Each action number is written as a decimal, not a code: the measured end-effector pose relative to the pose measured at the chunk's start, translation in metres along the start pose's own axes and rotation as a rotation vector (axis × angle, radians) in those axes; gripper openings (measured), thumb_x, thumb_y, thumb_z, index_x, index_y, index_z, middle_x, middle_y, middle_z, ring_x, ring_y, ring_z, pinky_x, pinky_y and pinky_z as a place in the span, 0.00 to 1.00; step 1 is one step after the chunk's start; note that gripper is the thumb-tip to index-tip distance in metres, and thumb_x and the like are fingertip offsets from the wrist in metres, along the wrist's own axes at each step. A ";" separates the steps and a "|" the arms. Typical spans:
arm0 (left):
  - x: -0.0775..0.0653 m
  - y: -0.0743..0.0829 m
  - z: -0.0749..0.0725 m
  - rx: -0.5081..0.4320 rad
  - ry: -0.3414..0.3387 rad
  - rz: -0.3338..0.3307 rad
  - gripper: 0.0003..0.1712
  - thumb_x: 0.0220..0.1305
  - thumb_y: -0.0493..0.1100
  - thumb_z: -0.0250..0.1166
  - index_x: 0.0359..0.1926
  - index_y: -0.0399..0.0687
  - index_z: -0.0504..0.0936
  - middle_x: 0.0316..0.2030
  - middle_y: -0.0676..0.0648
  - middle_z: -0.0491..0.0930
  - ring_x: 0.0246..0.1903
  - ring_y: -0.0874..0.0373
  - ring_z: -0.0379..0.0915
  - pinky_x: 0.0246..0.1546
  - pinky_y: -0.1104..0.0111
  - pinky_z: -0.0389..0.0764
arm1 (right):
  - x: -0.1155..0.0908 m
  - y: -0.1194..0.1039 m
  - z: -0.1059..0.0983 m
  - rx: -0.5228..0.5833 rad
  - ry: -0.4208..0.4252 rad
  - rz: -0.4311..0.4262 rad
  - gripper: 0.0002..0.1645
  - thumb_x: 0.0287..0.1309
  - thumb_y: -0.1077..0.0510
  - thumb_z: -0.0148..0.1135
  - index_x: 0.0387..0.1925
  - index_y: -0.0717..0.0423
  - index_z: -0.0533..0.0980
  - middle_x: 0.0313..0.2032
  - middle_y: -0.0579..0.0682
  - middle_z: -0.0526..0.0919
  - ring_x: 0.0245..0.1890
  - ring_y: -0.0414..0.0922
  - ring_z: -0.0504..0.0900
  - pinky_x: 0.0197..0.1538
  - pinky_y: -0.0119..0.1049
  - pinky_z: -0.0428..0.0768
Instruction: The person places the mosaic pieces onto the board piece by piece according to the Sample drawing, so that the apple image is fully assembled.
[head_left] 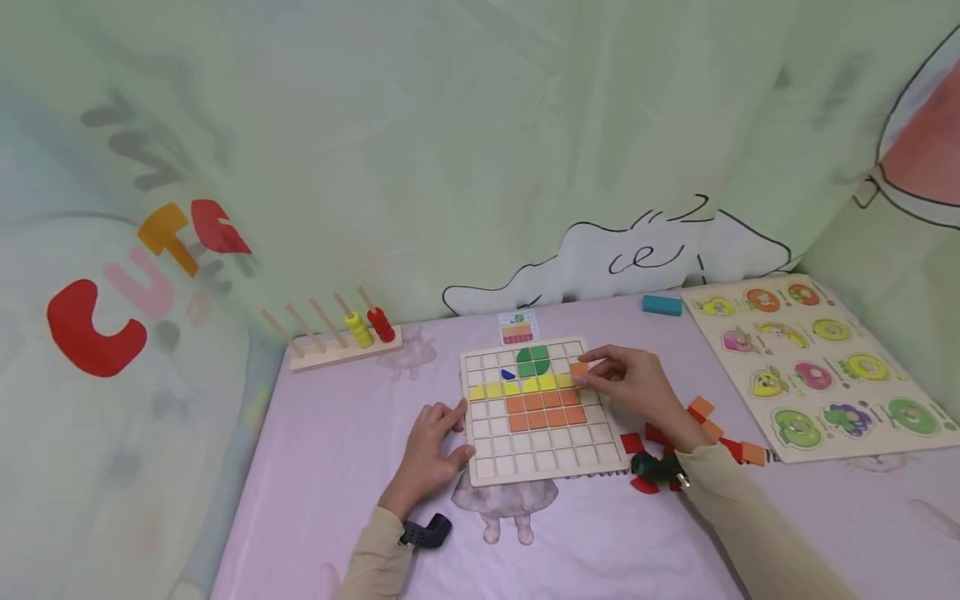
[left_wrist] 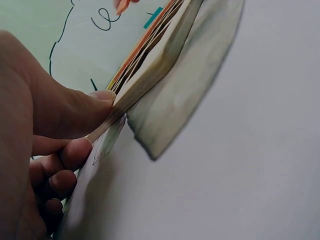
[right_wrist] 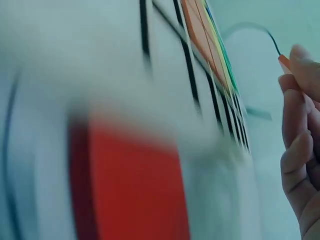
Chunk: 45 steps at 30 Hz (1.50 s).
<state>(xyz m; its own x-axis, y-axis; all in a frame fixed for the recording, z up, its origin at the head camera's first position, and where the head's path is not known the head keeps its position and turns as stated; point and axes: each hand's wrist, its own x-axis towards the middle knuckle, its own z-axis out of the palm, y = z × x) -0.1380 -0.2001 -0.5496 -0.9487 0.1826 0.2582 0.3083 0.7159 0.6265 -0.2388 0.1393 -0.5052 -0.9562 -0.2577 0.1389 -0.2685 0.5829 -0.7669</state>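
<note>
A wooden grid board (head_left: 495,469) lies on the table, holding a green leaf-like shape (head_left: 533,361), a yellow row (head_left: 512,388) and orange squares (head_left: 543,411). A small blue piece (head_left: 508,375) is at the upper part of the grid. My left hand (head_left: 429,454) touches the board's left edge with thumb and fingertips; the left wrist view shows the thumb (left_wrist: 75,107) against the wooden side. Over the board's right side, my right hand (head_left: 633,383) pinches an orange square tile (head_left: 578,369) between thumb and finger, raised off the grid in the right wrist view.
Loose red and orange tiles (head_left: 752,453) are scattered right of the board, partly under the right wrist. A pattern card (head_left: 517,328) and a teal block (head_left: 662,305) sit behind. A peg stand with beads (head_left: 315,360) is left; a fruit puzzle board (head_left: 780,333) lies right.
</note>
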 end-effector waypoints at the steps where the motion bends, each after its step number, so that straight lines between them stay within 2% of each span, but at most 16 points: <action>1: 0.000 0.000 0.000 0.000 0.002 0.005 0.42 0.53 0.37 0.74 0.71 0.33 0.76 0.38 0.51 0.75 0.42 0.60 0.62 0.46 0.66 0.65 | 0.002 -0.004 0.006 0.014 -0.024 -0.006 0.24 0.60 0.53 0.78 0.55 0.58 0.85 0.35 0.51 0.91 0.33 0.43 0.84 0.36 0.27 0.79; 5: 0.001 0.000 0.000 0.001 -0.004 0.005 0.42 0.53 0.38 0.74 0.71 0.33 0.76 0.38 0.51 0.74 0.41 0.60 0.61 0.45 0.67 0.64 | 0.010 -0.020 0.026 0.071 -0.110 -0.045 0.22 0.60 0.56 0.78 0.54 0.59 0.86 0.36 0.51 0.91 0.33 0.43 0.86 0.37 0.29 0.81; 9: 0.002 -0.001 -0.001 0.009 -0.016 -0.010 0.42 0.54 0.39 0.74 0.72 0.34 0.76 0.38 0.52 0.74 0.41 0.60 0.61 0.45 0.67 0.64 | 0.018 -0.031 0.043 0.101 -0.162 -0.095 0.20 0.59 0.57 0.78 0.52 0.57 0.87 0.35 0.49 0.91 0.32 0.40 0.86 0.37 0.30 0.81; 18: 0.002 0.000 -0.002 -0.013 -0.024 -0.009 0.43 0.53 0.39 0.74 0.72 0.35 0.75 0.38 0.51 0.74 0.41 0.59 0.61 0.46 0.66 0.64 | 0.025 -0.041 0.071 0.074 -0.246 -0.184 0.18 0.54 0.55 0.82 0.45 0.57 0.90 0.28 0.42 0.85 0.28 0.38 0.78 0.34 0.30 0.77; 23: 0.002 0.001 -0.002 -0.009 -0.035 -0.025 0.43 0.54 0.39 0.74 0.73 0.36 0.75 0.38 0.53 0.73 0.42 0.60 0.61 0.46 0.67 0.63 | 0.026 -0.049 0.077 -0.012 -0.272 -0.202 0.16 0.54 0.56 0.82 0.44 0.55 0.90 0.26 0.41 0.83 0.26 0.37 0.75 0.31 0.30 0.73; 28: 0.002 0.000 -0.002 -0.006 -0.038 -0.028 0.42 0.55 0.39 0.73 0.73 0.36 0.75 0.38 0.53 0.73 0.42 0.60 0.61 0.46 0.67 0.63 | 0.028 -0.057 0.080 -0.105 -0.294 -0.184 0.17 0.52 0.54 0.83 0.44 0.53 0.91 0.26 0.39 0.84 0.27 0.37 0.74 0.32 0.31 0.71; 34: 0.002 0.000 -0.002 -0.005 -0.034 -0.019 0.42 0.54 0.39 0.73 0.72 0.36 0.75 0.38 0.52 0.74 0.42 0.60 0.62 0.46 0.66 0.64 | 0.027 -0.062 0.080 -0.132 -0.304 -0.168 0.18 0.51 0.53 0.84 0.44 0.54 0.90 0.26 0.38 0.83 0.28 0.36 0.75 0.34 0.32 0.72; 39: 0.002 0.000 -0.002 -0.006 -0.033 -0.031 0.43 0.54 0.39 0.73 0.73 0.37 0.75 0.38 0.53 0.74 0.42 0.60 0.61 0.46 0.66 0.64 | 0.026 -0.064 0.079 -0.125 -0.287 -0.192 0.12 0.53 0.55 0.82 0.39 0.54 0.90 0.28 0.41 0.85 0.29 0.36 0.75 0.33 0.32 0.72; 45: 0.002 -0.004 0.000 0.000 0.006 0.020 0.42 0.52 0.38 0.75 0.70 0.35 0.77 0.37 0.52 0.75 0.41 0.59 0.63 0.46 0.63 0.68 | 0.030 -0.063 0.085 -0.122 -0.316 -0.194 0.10 0.55 0.55 0.80 0.39 0.52 0.91 0.29 0.41 0.86 0.29 0.36 0.74 0.32 0.31 0.72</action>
<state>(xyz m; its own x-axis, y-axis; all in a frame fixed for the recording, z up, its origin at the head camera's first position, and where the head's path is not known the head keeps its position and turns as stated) -0.1414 -0.2026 -0.5511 -0.9420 0.1926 0.2749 0.3269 0.7124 0.6210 -0.2404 0.0288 -0.5059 -0.8084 -0.5856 0.0592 -0.4707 0.5827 -0.6625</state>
